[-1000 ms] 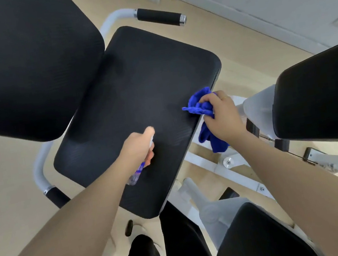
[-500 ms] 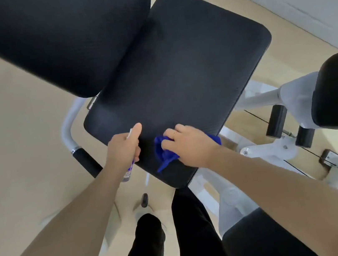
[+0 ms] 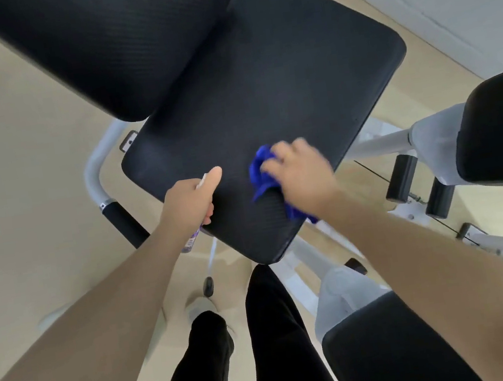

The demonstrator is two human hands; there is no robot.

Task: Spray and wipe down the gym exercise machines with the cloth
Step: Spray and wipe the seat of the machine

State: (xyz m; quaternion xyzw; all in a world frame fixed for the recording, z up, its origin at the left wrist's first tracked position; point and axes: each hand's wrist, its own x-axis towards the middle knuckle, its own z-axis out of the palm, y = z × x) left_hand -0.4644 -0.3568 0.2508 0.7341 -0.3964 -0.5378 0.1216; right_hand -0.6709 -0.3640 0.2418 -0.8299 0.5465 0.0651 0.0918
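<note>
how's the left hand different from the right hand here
The left hand grips a small spray bottle, thumb raised, at the near left corner of the seat pad; the right hand presses a blue cloth down on that pad. The left hand looks sharp; the right hand is blurred. The left hand's fingers curl round the bottle; the right hand's lie over the cloth. Both are bare and over the near end of the pad.

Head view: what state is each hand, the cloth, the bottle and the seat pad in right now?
left hand: grips the spray bottle.
spray bottle: mostly hidden in the fist, above the pad's near left edge.
right hand: presses the cloth, motion-blurred.
blue cloth: bunched, on the pad.
seat pad: being wiped near its front.
</note>
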